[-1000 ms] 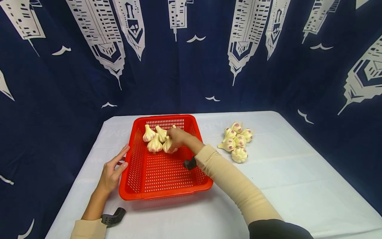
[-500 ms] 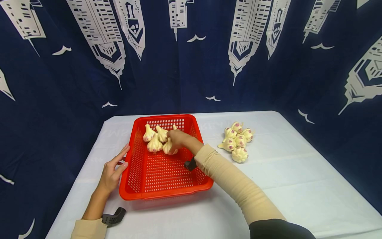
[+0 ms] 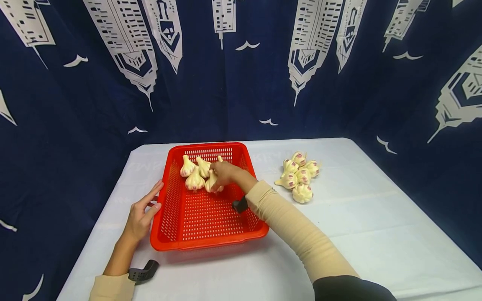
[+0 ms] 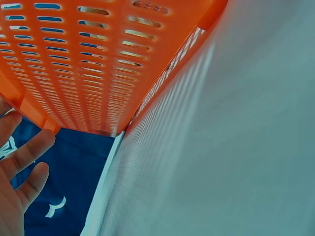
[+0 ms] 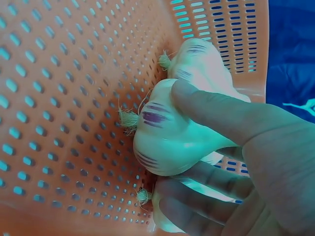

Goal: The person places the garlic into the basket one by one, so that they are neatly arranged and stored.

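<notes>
A red perforated basket [image 3: 203, 244] stands on the white table. Several garlic bulbs [image 3: 194, 182] lie in its far half. My right hand [image 3: 217, 176] reaches in there and pinches one garlic bulb [image 5: 162, 142] between thumb [image 5: 211, 110] and curled fingers, just above the basket floor [image 5: 59, 98], against the other bulbs. My left hand [image 3: 141, 215] lies beside the basket's left rim with straight fingers [image 4: 22, 167], touching the wall [image 4: 98, 59] and holding nothing.
A loose pile of several garlic bulbs [image 3: 299, 175] lies on the table [image 3: 376, 234] to the right of the basket. A dark blue curtain [image 3: 241, 83] with white building prints hangs close behind and around the table.
The right hand has barely shifted while it holds the bulb among the others in the basket. The left hand has stayed at the rim.
</notes>
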`<move>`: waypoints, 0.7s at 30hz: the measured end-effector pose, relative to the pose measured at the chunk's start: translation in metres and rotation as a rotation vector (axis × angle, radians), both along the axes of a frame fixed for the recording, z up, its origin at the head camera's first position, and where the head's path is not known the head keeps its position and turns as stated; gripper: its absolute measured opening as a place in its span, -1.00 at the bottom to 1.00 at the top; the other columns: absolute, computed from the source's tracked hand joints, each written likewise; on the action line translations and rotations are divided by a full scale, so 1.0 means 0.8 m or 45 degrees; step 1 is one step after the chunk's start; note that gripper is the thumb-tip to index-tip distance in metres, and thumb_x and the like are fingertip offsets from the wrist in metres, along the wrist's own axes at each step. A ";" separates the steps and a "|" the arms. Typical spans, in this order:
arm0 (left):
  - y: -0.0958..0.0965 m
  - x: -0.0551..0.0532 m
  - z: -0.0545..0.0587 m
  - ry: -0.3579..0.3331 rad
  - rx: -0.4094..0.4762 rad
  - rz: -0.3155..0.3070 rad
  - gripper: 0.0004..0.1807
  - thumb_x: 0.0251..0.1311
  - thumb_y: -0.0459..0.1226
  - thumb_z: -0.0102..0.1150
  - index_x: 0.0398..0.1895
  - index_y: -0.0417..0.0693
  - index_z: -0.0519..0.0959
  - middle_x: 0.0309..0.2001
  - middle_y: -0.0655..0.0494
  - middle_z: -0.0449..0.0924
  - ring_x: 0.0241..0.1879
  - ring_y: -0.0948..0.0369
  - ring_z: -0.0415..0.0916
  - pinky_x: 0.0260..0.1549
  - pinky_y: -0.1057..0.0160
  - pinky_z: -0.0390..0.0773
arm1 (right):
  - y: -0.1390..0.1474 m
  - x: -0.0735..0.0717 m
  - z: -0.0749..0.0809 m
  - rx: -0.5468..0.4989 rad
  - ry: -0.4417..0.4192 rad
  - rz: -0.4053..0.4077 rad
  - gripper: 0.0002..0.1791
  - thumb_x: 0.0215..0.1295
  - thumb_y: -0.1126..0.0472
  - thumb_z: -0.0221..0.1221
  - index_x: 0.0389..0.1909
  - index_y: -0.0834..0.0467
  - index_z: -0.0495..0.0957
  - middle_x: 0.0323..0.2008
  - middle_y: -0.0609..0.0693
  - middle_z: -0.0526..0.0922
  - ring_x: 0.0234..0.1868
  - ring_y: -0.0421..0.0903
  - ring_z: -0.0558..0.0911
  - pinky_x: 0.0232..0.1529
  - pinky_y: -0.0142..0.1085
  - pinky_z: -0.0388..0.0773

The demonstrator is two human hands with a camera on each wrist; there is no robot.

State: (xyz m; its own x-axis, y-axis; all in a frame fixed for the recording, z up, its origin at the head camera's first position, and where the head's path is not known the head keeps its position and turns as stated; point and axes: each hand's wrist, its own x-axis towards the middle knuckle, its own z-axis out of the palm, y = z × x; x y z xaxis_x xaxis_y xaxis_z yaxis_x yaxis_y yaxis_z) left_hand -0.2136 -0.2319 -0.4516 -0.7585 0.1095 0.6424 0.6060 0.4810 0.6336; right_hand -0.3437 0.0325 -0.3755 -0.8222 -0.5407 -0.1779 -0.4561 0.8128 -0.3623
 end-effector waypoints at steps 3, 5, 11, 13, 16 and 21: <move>0.000 0.000 0.001 -0.006 0.002 -0.001 -0.41 0.16 -0.43 0.00 0.34 -0.22 0.44 0.35 -0.11 0.40 -0.15 0.44 0.47 -0.21 0.47 0.42 | 0.001 0.000 0.001 -0.019 0.003 -0.009 -0.23 0.02 0.12 0.50 0.26 0.21 0.43 0.03 0.10 0.61 -0.07 -0.10 0.56 -0.01 -0.30 0.53; 0.000 0.001 0.003 -0.008 0.006 -0.005 -0.41 0.16 -0.44 0.00 0.34 -0.21 0.44 0.35 -0.11 0.40 -0.15 0.44 0.48 -0.21 0.46 0.42 | 0.001 -0.001 0.002 -0.026 0.009 -0.008 -0.24 0.03 0.13 0.49 0.26 0.21 0.43 0.04 0.10 0.61 -0.04 -0.08 0.56 0.01 -0.28 0.52; 0.002 0.003 0.006 0.002 0.012 -0.013 -0.40 0.14 -0.45 0.01 0.33 -0.21 0.45 0.33 -0.15 0.40 -0.15 0.46 0.47 -0.21 0.50 0.40 | 0.002 -0.003 0.004 -0.064 0.019 -0.010 -0.22 0.06 0.15 0.47 0.30 0.23 0.40 0.06 0.14 0.60 0.00 -0.02 0.56 0.04 -0.26 0.52; 0.002 0.003 0.006 0.002 0.012 -0.011 -0.40 0.14 -0.44 0.01 0.33 -0.22 0.45 0.34 -0.15 0.40 -0.15 0.46 0.47 -0.21 0.51 0.40 | 0.002 -0.004 0.004 -0.075 0.030 -0.014 -0.21 0.06 0.16 0.46 0.32 0.24 0.38 0.07 0.14 0.61 0.01 -0.01 0.56 0.06 -0.25 0.51; 0.002 0.003 0.006 -0.008 0.006 -0.006 -0.40 0.14 -0.44 0.01 0.34 -0.22 0.44 0.34 -0.13 0.39 -0.15 0.46 0.47 -0.21 0.50 0.40 | 0.003 -0.004 0.003 -0.096 0.045 -0.029 -0.20 0.06 0.16 0.47 0.33 0.24 0.37 0.08 0.14 0.61 0.03 0.00 0.56 0.08 -0.23 0.50; -0.001 0.003 0.003 -0.014 -0.008 0.003 -0.40 0.15 -0.43 0.00 0.34 -0.23 0.43 0.35 -0.12 0.39 -0.15 0.46 0.47 -0.21 0.48 0.42 | 0.001 -0.004 0.006 -0.116 0.069 -0.046 -0.20 0.06 0.14 0.47 0.33 0.22 0.37 0.06 0.11 0.62 0.01 0.00 0.56 0.08 -0.20 0.50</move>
State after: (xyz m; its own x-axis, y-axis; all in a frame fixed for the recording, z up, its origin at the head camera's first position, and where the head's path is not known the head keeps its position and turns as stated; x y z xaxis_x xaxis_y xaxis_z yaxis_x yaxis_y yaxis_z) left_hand -0.2113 -0.2326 -0.4495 -0.7656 0.1115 0.6336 0.5981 0.4864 0.6370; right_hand -0.3466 0.0334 -0.3704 -0.8487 -0.5222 -0.0839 -0.4479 0.7939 -0.4112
